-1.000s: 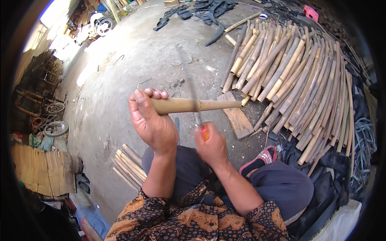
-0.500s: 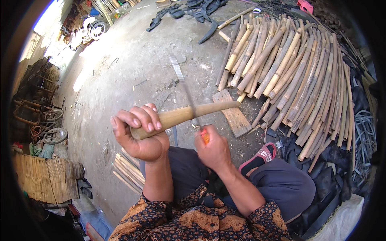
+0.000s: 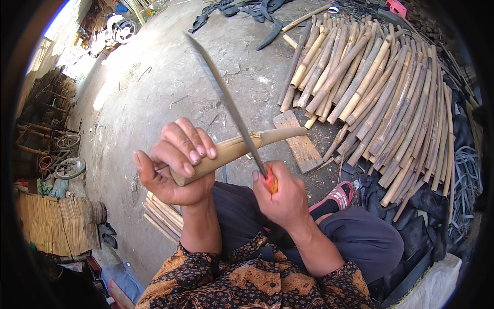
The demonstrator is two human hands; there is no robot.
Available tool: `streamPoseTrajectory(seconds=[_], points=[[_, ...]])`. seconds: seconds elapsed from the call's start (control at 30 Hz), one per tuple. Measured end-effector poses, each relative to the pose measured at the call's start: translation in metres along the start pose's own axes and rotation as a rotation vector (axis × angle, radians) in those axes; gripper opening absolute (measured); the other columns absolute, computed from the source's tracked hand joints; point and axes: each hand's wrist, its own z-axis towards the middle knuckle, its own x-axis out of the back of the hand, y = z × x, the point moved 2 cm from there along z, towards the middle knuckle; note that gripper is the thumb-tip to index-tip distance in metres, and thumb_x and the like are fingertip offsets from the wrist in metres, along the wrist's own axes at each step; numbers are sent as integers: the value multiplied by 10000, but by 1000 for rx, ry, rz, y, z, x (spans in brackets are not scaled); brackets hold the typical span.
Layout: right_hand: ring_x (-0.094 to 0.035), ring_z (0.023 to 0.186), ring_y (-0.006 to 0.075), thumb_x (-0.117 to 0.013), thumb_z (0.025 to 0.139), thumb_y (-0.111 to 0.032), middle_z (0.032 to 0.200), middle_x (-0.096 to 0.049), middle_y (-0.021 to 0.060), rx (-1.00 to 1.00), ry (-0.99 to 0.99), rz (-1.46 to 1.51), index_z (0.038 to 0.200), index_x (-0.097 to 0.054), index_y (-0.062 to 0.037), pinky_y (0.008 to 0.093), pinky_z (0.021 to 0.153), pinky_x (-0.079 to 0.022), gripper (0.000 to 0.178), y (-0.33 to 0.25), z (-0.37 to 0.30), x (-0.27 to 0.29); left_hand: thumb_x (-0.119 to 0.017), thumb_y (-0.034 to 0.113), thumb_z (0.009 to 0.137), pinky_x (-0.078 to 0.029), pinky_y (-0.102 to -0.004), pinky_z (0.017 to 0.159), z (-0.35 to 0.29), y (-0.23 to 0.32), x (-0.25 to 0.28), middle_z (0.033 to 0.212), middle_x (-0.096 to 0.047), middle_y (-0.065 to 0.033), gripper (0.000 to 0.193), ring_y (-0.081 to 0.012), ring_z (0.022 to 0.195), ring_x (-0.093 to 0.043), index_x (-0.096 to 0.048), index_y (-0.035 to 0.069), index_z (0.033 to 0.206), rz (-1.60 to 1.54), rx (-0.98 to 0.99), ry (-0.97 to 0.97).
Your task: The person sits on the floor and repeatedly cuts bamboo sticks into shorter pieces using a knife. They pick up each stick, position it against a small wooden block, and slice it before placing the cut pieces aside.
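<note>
My left hand (image 3: 175, 154) is closed round the thick end of a short bamboo piece (image 3: 231, 152), with the fingers over the top. The piece lies tilted, its thinner end pointing right and slightly up. At its joint the surface looks roughened and pale. My right hand (image 3: 283, 198) is closed on the red-orange handle of a long machete (image 3: 224, 95). Its dark blade slants up to the left and crosses the bamboo at the joint. Whether the edge touches the bamboo there, I cannot tell.
A large pile of cut bamboo (image 3: 360, 87) covers the right. Beside it lies a wooden board (image 3: 298, 147). More bamboo sticks (image 3: 163, 216) rest left of my leg. Black strips (image 3: 242, 10) lie at the far side, and bundled slats (image 3: 59, 226) stand at the left.
The blade was blurred and foreshortened; now its full length shows, swung up over the bamboo. My right hand has moved slightly right and down. The bamboo's held end has dropped a little.
</note>
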Motion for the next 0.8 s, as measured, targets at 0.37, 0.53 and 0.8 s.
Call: streamPoseTrajectory(seconds=[0.37,0.53,0.8], points=[[-664,584,298,-680,970,-220,708,-657,177,184,177,40,958,-650,8,408,574,-504,230,-22,-13,33,-249,398,1120,-537,-343,534,14,-12,-22,643,-538,-101,531,-194,630,-515,-504,90,771,-90,65,52],[-687,718,483,-662,965,-275,751,-672,260,-300,80,-151,966,-633,16,495,624,-531,292,22,4,40,-218,390,1125,-547,-339,530,12,-14,-31,641,-552,-106,556,-186,629,-522,-523,88,771,-143,87,-30],[-559,566,131,-666,988,-207,630,-587,78,-93,175,132,919,-617,4,337,542,-443,228,-5,2,29,-202,400,1126,-554,-351,526,13,-19,-31,637,-549,-118,577,-194,609,-520,-516,81,761,-92,102,32]])
